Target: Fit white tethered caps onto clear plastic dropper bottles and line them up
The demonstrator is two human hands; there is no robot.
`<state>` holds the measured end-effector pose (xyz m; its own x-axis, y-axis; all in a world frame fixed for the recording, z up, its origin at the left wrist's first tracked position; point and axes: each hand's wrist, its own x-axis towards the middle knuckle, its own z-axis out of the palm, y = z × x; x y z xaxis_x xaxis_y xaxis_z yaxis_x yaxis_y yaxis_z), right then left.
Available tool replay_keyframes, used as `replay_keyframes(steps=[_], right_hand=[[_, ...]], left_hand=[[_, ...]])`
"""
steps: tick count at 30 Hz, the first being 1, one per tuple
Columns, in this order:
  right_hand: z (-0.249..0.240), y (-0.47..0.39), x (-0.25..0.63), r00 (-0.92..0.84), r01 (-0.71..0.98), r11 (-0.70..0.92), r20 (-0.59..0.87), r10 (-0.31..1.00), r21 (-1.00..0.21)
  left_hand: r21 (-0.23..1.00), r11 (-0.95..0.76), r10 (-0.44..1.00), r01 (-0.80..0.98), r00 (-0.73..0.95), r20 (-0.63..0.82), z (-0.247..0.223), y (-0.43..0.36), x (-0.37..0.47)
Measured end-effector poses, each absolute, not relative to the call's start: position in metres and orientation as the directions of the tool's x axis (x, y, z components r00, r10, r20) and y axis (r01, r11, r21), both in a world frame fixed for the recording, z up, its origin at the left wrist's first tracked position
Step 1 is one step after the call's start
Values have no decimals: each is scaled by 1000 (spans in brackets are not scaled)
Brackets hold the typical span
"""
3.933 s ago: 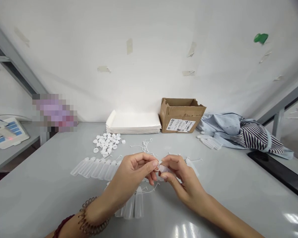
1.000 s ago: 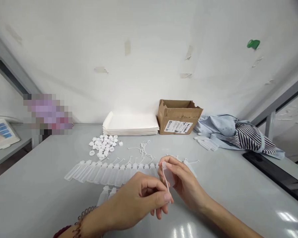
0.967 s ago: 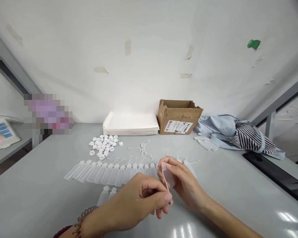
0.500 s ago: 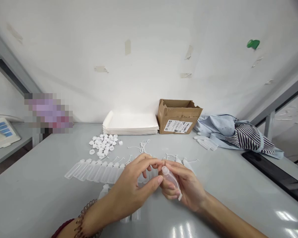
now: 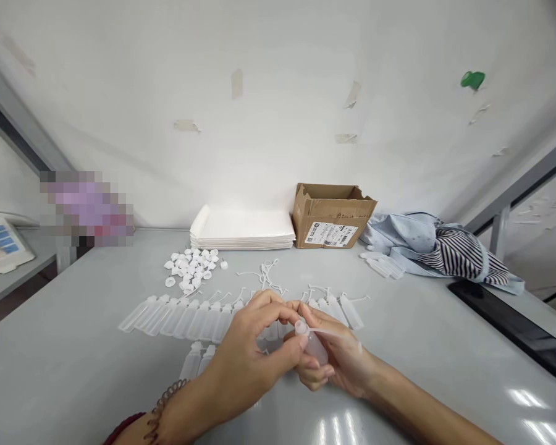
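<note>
My right hand is closed around a small translucent plastic bottle, its neck tilted up and to the left. From the neck a thin white strap sticks out to the right, across my right hand. The thumb and index finger of my left hand pinch the neck from the left. Beyond my hands lies a row of similar bottles, partly hidden by my left hand. A couple more bottles lie beside my left forearm. Several loose thin straps rest behind the row.
A pile of white caps sits at the back left, before a stack of white envelopes. Beside it stands an open cardboard box. Folded cloth, several flat clear pieces and a long black object lie right.
The strap, which hung down along the bottle, now sticks out to the right from the neck. My left thumb and index finger have closed in on the neck. The bottle has turned slightly.
</note>
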<state>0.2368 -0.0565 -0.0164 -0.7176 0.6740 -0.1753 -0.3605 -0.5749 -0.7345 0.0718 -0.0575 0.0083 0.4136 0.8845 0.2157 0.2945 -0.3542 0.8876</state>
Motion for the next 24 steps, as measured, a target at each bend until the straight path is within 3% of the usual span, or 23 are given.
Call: replay_keyframes(steps=[12,17,24], right_hand=[[-23,-60,232,-679,-383,-561,-188,710,-734],[-17,-60,232,-682,-407,-573,-181,709,-711],[-15,-62,231,-577,-477,-507,-180,797,-718]], left_hand=[[848,-392,867,357,453,209,9,-58,71],[809,-478,840,342,449,306,6,-59,70],[543,-735,677,406,482,557,-5,-66,73]])
